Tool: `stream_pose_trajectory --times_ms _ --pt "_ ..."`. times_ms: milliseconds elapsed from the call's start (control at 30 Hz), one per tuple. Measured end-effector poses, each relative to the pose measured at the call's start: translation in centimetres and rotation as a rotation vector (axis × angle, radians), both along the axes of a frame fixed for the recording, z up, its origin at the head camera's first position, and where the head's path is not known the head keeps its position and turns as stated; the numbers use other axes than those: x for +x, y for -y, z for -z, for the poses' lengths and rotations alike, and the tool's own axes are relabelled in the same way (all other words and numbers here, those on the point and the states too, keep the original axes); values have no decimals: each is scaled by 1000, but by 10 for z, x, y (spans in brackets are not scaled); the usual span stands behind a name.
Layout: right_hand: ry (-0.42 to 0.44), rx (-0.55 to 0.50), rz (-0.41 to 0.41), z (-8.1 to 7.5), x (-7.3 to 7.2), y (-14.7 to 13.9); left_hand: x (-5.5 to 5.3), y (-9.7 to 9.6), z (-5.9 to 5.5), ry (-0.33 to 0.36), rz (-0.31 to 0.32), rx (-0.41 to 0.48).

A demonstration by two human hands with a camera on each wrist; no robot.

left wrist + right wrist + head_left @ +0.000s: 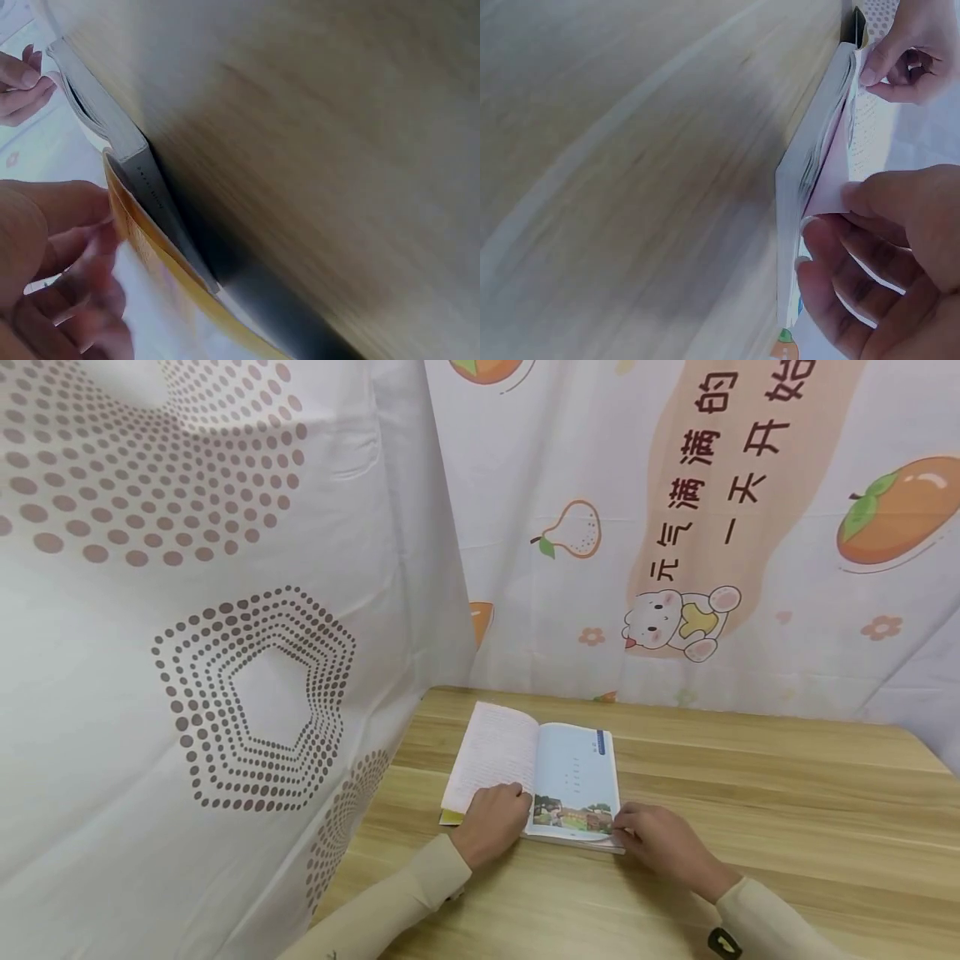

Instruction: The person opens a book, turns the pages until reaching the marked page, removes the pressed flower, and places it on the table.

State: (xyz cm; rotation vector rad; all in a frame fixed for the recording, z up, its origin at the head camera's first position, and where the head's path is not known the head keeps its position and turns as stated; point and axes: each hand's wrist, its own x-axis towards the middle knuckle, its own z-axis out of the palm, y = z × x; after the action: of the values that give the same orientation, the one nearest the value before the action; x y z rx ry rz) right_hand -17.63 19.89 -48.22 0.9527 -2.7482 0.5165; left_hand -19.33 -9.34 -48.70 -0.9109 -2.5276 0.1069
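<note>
An open book lies on the wooden table, with a text-filled page on its left side and a blue page with a picture of houses on its right. My left hand rests on the lower part of the left page, close to the fold; its fingers are loosely bent in the left wrist view. At the book's lower right corner, my right hand pinches the lifted page between thumb and fingers. Its underside shows pinkish in the right wrist view. The yellow cover peeks out beneath the left pages.
The wooden table extends to the right of the book and toward me. A white curtain with brown dots hangs along the left. Behind the table hangs another curtain printed with fruit, a cartoon animal and characters.
</note>
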Motion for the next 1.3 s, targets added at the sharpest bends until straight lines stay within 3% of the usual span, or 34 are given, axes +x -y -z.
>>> stream_pose_trajectory --times_ms 200,433,600,833,1067,1200,1300 --pt "-42 32 3 3 1 0 1 -3 0 158 31 39" --pt "-6 21 33 0 3 1 2 -8 1 230 25 22" --pt "33 -10 75 -3 3 1 1 -11 1 221 10 -23" --pt "116 -130 97 -12 1 -1 1 -14 0 199 -5 -26" --pt "50 -226 89 -19 0 1 0 -14 0 192 5 -5" --pt "-8 -282 137 -21 -1 2 -4 -12 1 224 5 43" --pt "-3 -282 165 -21 -1 0 -5 -11 -1 197 1 44"
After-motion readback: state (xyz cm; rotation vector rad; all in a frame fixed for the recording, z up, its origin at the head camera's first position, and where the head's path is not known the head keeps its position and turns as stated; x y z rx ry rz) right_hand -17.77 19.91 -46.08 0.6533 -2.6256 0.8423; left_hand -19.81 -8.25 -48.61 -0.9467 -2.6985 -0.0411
